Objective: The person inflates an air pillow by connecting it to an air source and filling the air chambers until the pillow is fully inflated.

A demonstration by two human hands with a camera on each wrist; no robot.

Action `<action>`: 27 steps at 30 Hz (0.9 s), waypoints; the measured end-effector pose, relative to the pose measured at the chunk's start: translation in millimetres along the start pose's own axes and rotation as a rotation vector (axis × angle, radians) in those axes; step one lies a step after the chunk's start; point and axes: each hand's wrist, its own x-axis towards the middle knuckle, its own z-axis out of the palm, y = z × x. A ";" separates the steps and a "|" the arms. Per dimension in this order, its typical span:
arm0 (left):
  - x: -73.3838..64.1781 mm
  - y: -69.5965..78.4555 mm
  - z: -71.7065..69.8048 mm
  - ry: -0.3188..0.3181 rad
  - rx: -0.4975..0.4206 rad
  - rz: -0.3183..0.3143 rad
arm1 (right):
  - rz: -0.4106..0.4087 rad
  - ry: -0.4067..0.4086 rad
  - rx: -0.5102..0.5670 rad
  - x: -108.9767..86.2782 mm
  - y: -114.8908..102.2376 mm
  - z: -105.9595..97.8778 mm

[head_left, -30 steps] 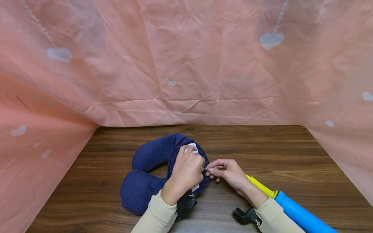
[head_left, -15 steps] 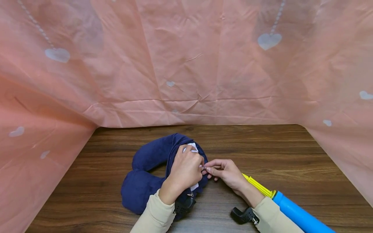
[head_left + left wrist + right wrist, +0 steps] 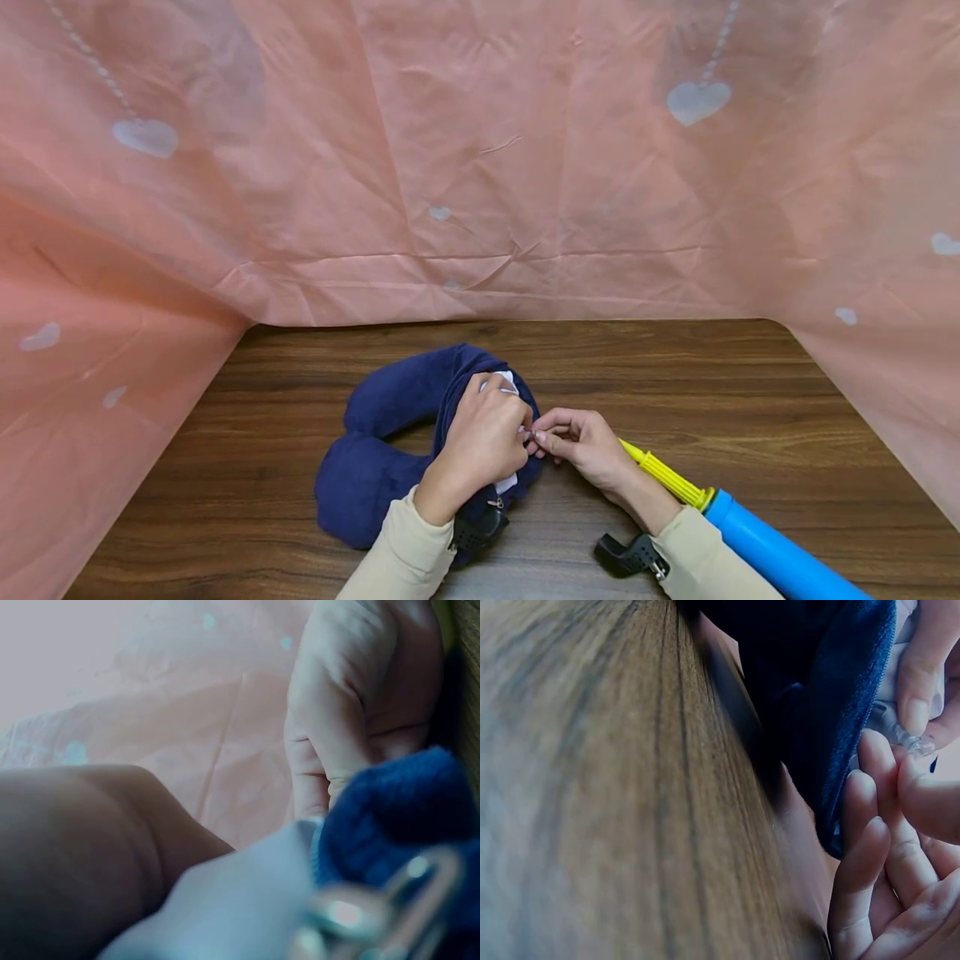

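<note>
A navy U-shaped neck pillow lies on the table, its cover unzipped on the right side. White inner material shows through the opening. In the head view my left hand lies over that opening. Its thumb and fingers pinch a small clear plastic valve on the inner part, seen in the right wrist view. From the right, my right hand pinches the valve's end between thumb and fingertips. A metal zipper pull hangs below my left hand and looms blurred in the left wrist view.
A blue hand pump with a yellow ribbed end lies right of the right forearm, partly hidden by it. Pink curtain cloth with hearts surrounds the wooden table at the back and sides.
The right hand's fingertips have come slightly closer to the left hand's fingers at the valve. The pillow and pump stay in place apart from slight camera sway.
</note>
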 end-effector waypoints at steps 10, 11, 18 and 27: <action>-3.3 -0.1 -5.8 -0.027 -0.031 -0.002 | -0.046 -0.025 -0.008 -0.2 -0.6 4.5; -3.4 -0.7 -6.6 -0.026 -0.040 -0.002 | -0.038 -0.022 -0.010 0.0 -1.1 4.7; -5.6 -5.1 -11.7 -0.049 -0.140 -0.024 | 0.013 -0.001 0.002 -5.9 -2.0 2.7; -5.6 -6.4 -11.7 -0.057 -0.140 0.017 | 0.003 0.041 0.038 -9.4 -1.7 -0.6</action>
